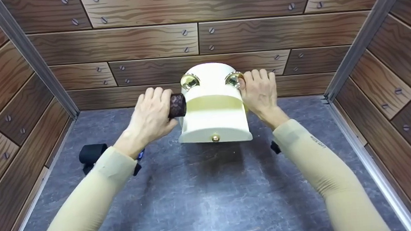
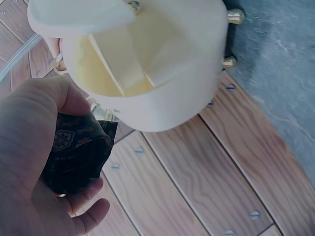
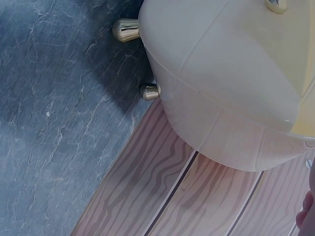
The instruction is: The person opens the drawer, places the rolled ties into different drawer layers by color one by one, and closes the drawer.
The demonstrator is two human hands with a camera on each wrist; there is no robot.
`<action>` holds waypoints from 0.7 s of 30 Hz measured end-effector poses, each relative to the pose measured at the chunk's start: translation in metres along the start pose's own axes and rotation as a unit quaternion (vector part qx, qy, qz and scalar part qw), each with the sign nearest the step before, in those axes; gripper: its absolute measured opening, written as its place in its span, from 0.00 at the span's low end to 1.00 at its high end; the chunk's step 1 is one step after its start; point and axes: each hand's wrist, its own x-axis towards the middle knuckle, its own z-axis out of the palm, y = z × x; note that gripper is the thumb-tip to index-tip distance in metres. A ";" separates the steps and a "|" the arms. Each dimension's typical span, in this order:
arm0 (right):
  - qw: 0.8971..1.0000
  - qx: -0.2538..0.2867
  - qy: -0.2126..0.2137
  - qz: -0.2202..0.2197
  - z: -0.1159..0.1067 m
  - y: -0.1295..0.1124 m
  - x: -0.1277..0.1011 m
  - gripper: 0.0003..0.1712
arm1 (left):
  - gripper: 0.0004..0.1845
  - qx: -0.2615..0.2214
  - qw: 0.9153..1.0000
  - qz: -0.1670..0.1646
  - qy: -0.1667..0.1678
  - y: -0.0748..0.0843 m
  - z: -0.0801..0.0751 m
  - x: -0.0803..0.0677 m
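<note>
In the head view a cream-white container (image 1: 213, 120) with a rounded body sits in the middle, tilted, a small gold knob (image 1: 215, 138) at its near edge. The left wrist view looks into its opening, where a pale divider (image 2: 123, 54) stands beside a partly covering lid (image 2: 74, 17). My left hand (image 1: 152, 112) grips a small dark brown piece with a floral pattern (image 1: 178, 104) at the container's left side. My right hand (image 1: 260, 91) holds the gold handle (image 1: 233, 79) on the right side. Another gold handle (image 1: 190, 81) shows on the left.
Gold feet (image 3: 127, 30) stick out from the container's underside. A black object (image 1: 93, 153) lies left on the blue-grey marbled surface (image 1: 205, 203). Wood-patterned walls (image 1: 148, 43) with metal corner profiles (image 1: 364, 37) enclose the back and both sides.
</note>
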 end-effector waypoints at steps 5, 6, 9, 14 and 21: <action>1.000 -0.001 -0.004 0.001 0.000 -0.001 0.000 0.27 | 0.38 0.009 1.000 0.016 0.002 0.009 0.001 0.010; 1.000 -0.001 -0.004 0.001 0.000 -0.001 0.000 0.27 | 0.38 0.011 1.000 0.019 0.003 0.011 0.001 0.011; 1.000 -0.001 -0.004 0.002 0.000 -0.001 0.000 0.26 | 0.38 0.014 1.000 0.024 0.008 0.016 0.001 0.016; 1.000 -0.002 -0.004 0.000 -0.001 0.000 0.000 0.27 | 0.38 0.014 0.999 0.027 0.011 0.024 -0.001 0.023; 1.000 -0.005 0.002 -0.003 0.000 0.000 -0.001 0.26 | 0.38 0.006 0.999 0.034 0.001 0.037 -0.003 0.034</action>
